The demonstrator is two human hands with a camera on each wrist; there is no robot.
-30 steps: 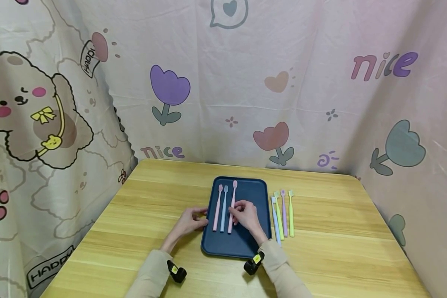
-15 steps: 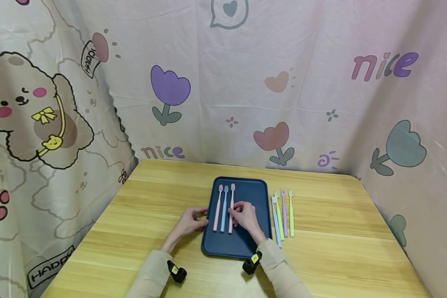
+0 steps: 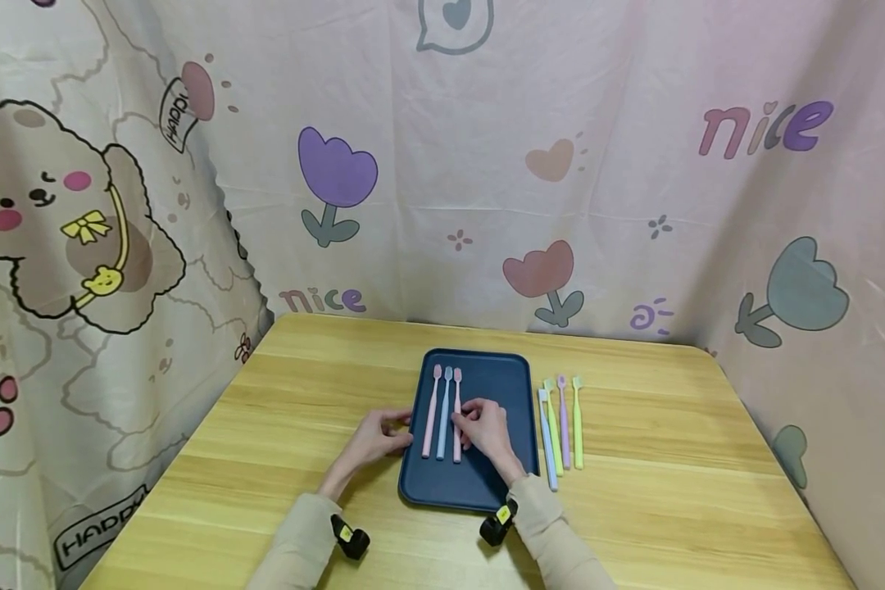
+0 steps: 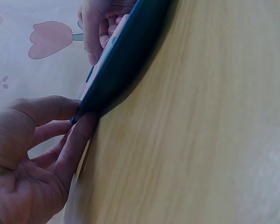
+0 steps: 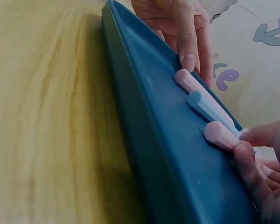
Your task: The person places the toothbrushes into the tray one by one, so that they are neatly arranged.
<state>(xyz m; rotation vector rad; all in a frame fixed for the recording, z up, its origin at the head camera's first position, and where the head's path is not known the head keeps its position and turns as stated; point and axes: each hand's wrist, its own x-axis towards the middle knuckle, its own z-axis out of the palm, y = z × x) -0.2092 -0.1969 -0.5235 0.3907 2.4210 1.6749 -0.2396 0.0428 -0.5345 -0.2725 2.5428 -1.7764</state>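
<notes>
1. Head view: your right hand sits over the dark blue tray in the middle of the wooden worktop. Its fingers are curled and pinch the handle of the right-hand pink toothbrush, which lies flat in the tray, head pointing away from you. Just to its left lie a light blue toothbrush and another pink toothbrush, all three parallel and close together.
2. Same view: your left hand rests at the tray's left edge, fingers bent, fingertips at the rim. To the right of the tray, on the worktop, four more toothbrushes lie in a row, apart from both hands.
3. Left wrist view: your left hand has thumb and fingers closed lightly on the tray's rim. Your right hand shows beyond the tray.
4. Right wrist view: your right hand has fingertips gripping the nearest pink toothbrush at its handle end. The light blue handle and the far pink handle lie beside it. Your left hand holds the far rim, one fingertip touching the far pink handle.
</notes>
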